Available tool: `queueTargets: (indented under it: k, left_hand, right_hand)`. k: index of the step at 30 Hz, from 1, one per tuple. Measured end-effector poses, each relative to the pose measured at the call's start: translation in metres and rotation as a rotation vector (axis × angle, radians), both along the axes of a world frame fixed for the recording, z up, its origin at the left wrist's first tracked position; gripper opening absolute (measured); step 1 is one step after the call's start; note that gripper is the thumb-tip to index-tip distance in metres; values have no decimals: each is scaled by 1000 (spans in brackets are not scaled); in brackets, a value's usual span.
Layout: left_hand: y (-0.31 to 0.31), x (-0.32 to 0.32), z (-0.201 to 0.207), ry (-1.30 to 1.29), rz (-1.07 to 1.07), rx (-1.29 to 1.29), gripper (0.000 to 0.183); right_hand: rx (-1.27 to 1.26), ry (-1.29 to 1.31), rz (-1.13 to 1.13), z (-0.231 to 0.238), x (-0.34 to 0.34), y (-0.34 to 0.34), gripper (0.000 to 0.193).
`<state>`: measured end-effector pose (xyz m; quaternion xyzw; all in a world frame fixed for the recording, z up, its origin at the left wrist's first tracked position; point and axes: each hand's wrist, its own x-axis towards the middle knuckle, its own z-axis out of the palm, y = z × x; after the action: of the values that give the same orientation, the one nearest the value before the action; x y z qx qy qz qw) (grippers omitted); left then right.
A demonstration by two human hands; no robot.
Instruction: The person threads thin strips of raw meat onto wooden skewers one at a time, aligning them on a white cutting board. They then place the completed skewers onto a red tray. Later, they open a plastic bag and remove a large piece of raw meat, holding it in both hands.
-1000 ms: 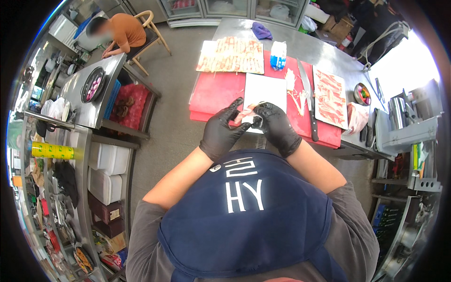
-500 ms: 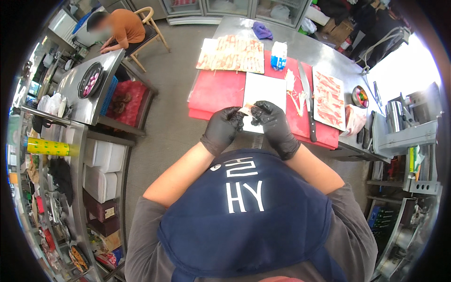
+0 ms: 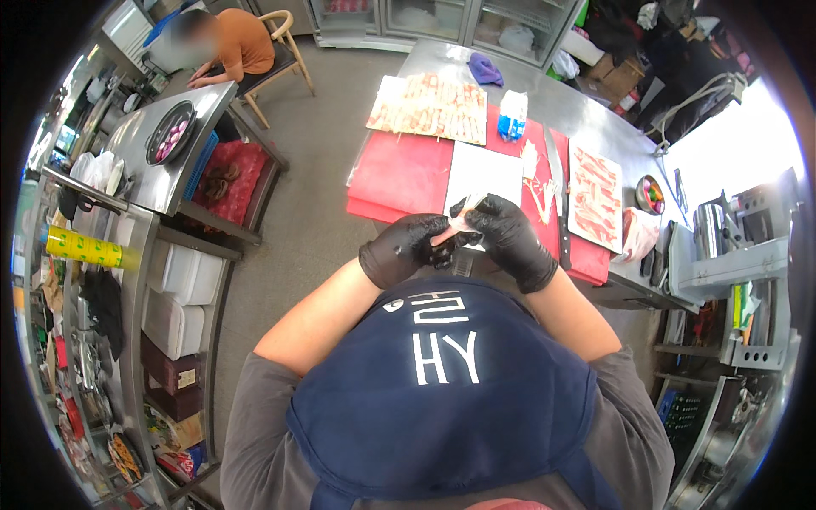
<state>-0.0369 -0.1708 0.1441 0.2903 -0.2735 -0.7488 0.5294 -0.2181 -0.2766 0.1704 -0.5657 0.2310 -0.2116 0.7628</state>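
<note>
"How many hands showed?"
"Two, gloved; left hand (image 3: pixel 414 248) and right hand (image 3: pixel 513 240) pinched one meat strip (image 3: pixel 445 236) at centre."
"Trays?"
"Two held meat (image 3: pixel 595 195): one tray (image 3: pixel 380 98) at twelve o'clock, another tray (image 3: pixel 574 224) at two."

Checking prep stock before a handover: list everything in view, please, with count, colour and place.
Tables: 2, grey, left and right
Bundle: 1, pink and white, centre
Meat trays: 2, white, right table
Small board: 1, white, centre
Large board: at least 1, red, beneath
Knife: 1, silver, large board's right
Strands: several, pale, beside knife
Packet: 1, blue and white, far side
Cloth: 1, purple, far edge
Bowl: 1, silver, far right
Pan: 1, dark, left table
Person: 1, orange top, upper left
Tubs: several, white, lower left
Fridge doors: 3, grey, top
Apron: 1, navy, lower centre
Left grip: 1, black, on bundle
Right grip: 1, black, on bundle
</note>
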Motion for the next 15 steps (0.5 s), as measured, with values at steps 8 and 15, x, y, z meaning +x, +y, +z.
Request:
queueTargets:
  k: [8,15]
  left_hand:
    - [-2,-10,7,-1404,654,-738,44]
    - [4,1,17,-1646,775,-844,34]
  right_hand:
    - [-156,4,-253,-10,24,11,10]
    - [-105,61,-235,7,31,25,12]
